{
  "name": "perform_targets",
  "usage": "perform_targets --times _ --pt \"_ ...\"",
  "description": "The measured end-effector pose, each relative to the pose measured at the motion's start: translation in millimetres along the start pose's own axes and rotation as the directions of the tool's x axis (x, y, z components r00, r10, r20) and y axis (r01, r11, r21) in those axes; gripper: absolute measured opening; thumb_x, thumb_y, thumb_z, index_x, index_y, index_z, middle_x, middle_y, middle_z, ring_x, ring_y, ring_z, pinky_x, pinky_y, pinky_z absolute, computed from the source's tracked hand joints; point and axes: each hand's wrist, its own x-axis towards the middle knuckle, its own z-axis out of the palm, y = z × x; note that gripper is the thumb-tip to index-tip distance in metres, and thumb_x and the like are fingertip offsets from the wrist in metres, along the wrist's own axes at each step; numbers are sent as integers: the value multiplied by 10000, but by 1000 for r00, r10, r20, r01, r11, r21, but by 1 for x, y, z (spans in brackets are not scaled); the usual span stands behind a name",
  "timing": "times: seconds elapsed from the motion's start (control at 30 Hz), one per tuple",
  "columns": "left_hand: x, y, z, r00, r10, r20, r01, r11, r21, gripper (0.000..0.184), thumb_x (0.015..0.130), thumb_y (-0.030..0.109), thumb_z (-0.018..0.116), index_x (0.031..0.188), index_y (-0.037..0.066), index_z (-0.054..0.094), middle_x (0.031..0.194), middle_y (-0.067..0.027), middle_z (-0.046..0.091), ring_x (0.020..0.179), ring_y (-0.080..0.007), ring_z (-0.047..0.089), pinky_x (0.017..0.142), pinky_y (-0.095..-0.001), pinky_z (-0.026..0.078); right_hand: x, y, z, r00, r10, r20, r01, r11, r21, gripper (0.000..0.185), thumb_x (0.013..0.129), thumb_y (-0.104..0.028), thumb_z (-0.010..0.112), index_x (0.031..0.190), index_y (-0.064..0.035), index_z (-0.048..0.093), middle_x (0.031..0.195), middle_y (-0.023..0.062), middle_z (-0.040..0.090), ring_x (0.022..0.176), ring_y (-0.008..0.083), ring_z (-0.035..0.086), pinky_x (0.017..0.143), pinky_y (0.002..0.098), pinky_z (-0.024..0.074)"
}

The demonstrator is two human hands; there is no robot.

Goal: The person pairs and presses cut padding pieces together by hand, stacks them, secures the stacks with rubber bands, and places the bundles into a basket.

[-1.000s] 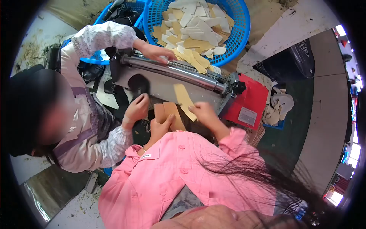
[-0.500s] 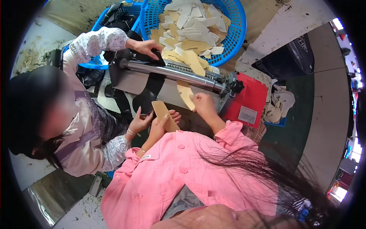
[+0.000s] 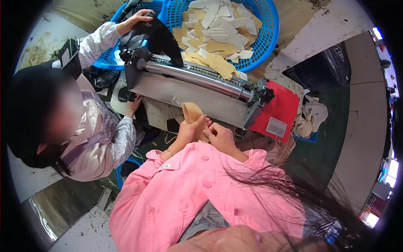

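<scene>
Close to my chest, my left hand (image 3: 189,131) is wrapped round a tan, curved flat piece (image 3: 192,112), which stands up out of the grip; it may be a stack of several. My right hand (image 3: 221,137) is beside it, fingers pinched at the lower right edge of the tan pieces. Just beyond my hands is a machine with a long shiny metal roller (image 3: 195,79) above a flat metal plate (image 3: 189,94). More tan pieces (image 3: 214,63) lie behind the roller. What my fingertips cover is hidden.
A co-worker (image 3: 96,130) on the left holds a black piece (image 3: 161,40) up behind the roller. A blue basket (image 3: 275,31) of white and tan pieces stands at the back. At right are the machine's red panel (image 3: 282,105) and a bin of scraps (image 3: 312,115).
My right hand has come back from the roller to my left hand; the tan strip no longer shows at the roller. The co-worker's black piece has passed from the front to behind the roller.
</scene>
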Motion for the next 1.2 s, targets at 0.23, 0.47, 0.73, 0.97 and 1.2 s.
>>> perform_targets --times 0.23,0.47,0.73,0.97,1.2 --pt "-11 2 -29 989 35 141 -16 990 -138 407 1040 190 479 1366 -50 438 1343 -221 551 1191 -291 603 1007 -418 508 19 19 -34 995 -13 -96 3 994 -109 211 887 -255 669 926 -47 680 765 171 678 717 346 679 642 413 510" --pt "-14 7 -20 982 149 119 -162 981 107 294 1001 208 596 1172 -30 610 1158 -163 674 1109 -271 649 959 -414 534 66 9 -31 970 90 -227 -55 986 154 371 894 -357 696 916 13 689 689 131 685 688 235 718 608 356 538" --pt "14 -6 -7 998 59 3 -59 998 9 290 958 218 671 1082 -43 646 1039 -122 695 905 -198 678 791 -308 553 18 -5 -5 997 73 -12 -71 992 109 541 749 -421 839 1023 -13 613 871 119 714 783 221 712 715 344 548" --pt "-2 1 8 996 82 45 -89 980 177 291 928 234 711 1059 -24 674 985 -90 709 857 -156 677 728 -285 539 5 9 -4 985 161 -61 -150 977 153 292 838 -283 763 975 -35 696 899 116 736 782 223 710 717 339 538" --pt "-3 0 -3 972 225 -61 -182 897 403 317 865 209 779 1061 -22 688 987 -73 721 845 -111 668 718 -257 524 -8 -9 -13 987 56 -148 -22 976 218 255 873 -276 717 988 -49 716 843 125 729 764 222 708 697 331 528"
